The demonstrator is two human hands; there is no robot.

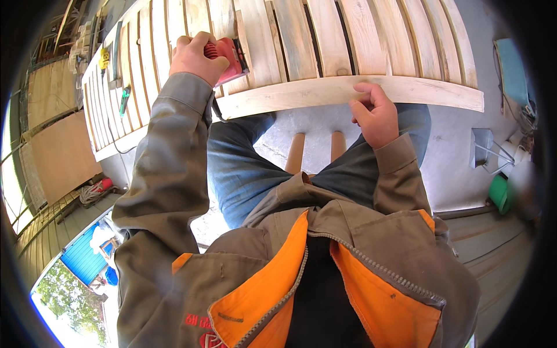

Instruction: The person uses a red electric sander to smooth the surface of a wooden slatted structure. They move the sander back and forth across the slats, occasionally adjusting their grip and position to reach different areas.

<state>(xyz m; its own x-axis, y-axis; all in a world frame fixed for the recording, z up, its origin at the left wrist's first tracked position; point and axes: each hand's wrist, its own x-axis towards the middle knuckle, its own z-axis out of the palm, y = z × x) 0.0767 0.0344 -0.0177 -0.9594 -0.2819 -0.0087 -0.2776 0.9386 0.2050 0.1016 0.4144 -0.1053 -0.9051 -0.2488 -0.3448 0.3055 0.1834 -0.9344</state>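
Observation:
My left hand (196, 57) is wrapped over a red electric sander (233, 61), which rests on the slats near the left end of the front rail. A dark cord (217, 109) hangs below the tool. In front of me lies a pale wooden slatted panel (362, 35) with dark gaps between its boards. Its front rail (313, 97) runs across at my lap. Against this rail, my right hand (376, 114) has its index finger on the wood; the thumb stands apart, the other fingers are curled, and nothing shows in it.
Further left is another slatted section (136, 64) with a green-handled tool (124, 101) and a yellow tool (104, 60) on it. Plywood sheets (64, 152) stand beyond. A metal-framed object (484, 149) and a green container (500, 194) sit at the right.

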